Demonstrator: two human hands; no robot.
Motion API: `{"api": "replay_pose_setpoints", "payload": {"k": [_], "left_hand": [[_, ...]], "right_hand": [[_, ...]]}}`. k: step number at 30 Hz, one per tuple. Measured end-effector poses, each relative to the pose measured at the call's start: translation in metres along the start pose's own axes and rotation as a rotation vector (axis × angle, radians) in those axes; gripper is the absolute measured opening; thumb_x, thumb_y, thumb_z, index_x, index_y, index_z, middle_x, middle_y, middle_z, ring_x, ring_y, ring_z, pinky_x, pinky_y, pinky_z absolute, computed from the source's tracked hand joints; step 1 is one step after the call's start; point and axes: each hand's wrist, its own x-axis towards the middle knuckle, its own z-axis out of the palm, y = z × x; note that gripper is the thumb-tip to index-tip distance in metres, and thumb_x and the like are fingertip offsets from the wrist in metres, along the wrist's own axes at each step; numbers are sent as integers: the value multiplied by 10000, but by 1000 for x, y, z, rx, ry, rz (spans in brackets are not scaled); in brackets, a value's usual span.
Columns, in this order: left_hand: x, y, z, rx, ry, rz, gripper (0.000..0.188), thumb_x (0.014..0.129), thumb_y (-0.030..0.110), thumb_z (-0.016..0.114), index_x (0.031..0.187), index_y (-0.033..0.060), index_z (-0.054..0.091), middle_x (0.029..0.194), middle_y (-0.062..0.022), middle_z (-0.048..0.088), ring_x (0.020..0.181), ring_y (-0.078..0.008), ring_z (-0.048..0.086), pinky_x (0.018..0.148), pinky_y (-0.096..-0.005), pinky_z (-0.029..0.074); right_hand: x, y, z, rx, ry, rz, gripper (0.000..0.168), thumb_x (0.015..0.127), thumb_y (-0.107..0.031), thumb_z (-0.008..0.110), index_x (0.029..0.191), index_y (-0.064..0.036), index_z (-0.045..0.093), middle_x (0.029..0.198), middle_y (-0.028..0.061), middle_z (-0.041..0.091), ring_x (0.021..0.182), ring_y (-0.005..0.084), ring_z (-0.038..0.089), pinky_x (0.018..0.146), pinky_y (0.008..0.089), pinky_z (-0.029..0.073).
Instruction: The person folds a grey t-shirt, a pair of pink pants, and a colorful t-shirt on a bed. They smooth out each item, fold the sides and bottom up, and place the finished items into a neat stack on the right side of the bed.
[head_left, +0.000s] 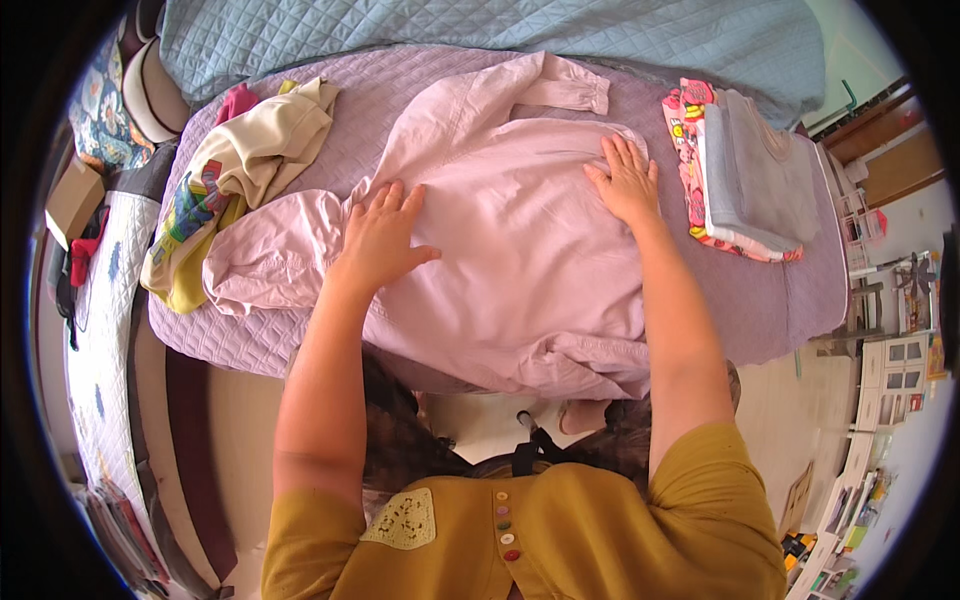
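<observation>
A pink long-sleeved garment (510, 240) lies spread sideways over a quilted mauve cover (420, 82) in front of me. One sleeve is stretched out at the upper middle, the other bunched at the left. My left hand (382, 240) rests flat on the garment's left part, near the bunched sleeve, fingers apart. Flat on its right part, close to the edge, lies my right hand (626, 184), fingers a little spread. Neither hand grips the cloth. Creases run across the fabric between them, and its near edge is rumpled and hangs at the edge of the surface.
A loose heap of cream and mustard clothes (262, 142) lies at the left. Folded grey clothes (765, 172) sit on a pink patterned cloth (686, 150) at the right. Beyond is a blue quilted cover (487, 30). A cardboard box (75, 199) stands far left.
</observation>
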Motion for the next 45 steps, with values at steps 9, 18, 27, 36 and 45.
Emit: {"api": "replay_pose_setpoints", "payload": {"k": [9,18,27,36,45], "left_hand": [[-22,26,-2,127,93,121,849,835,419,768,1525,77,410,1562,-235,385,1475,-392,319,1208,-530,245],[-112,113,22,-360,-268,595,769,782,311,817,1427,34,502,1254,-207,607,1177,-377,568,1024,-436,443],[-136,151,85,62,48,581,600,725,38,677,1310,28,545,1103,-108,606,1074,-300,568,925,-387,468],[-155,83,58,497,121,362,617,780,90,678,1375,60,519,1446,-198,489,1383,-330,443,1091,-481,356],[-145,40,41,201,74,344,649,679,105,814,1289,97,594,1342,-98,573,1258,-287,527,1060,-436,385]], "right_hand": [[-156,16,-58,357,103,-311,491,880,-449,702,1184,-69,635,1274,133,589,1230,315,533,1007,466,425],[-286,-7,-91,140,-68,-319,245,737,-138,771,930,-68,636,988,90,611,1027,296,583,918,408,444],[-284,25,-75,120,6,-353,276,699,13,685,955,-72,628,1038,74,606,1116,282,553,987,419,420],[-277,49,-73,173,-43,-304,378,708,107,593,1038,-78,594,1138,86,589,1188,310,538,992,432,440],[-222,95,-79,553,-346,-211,234,775,33,606,991,-29,674,958,151,701,885,302,662,828,377,494]]}}
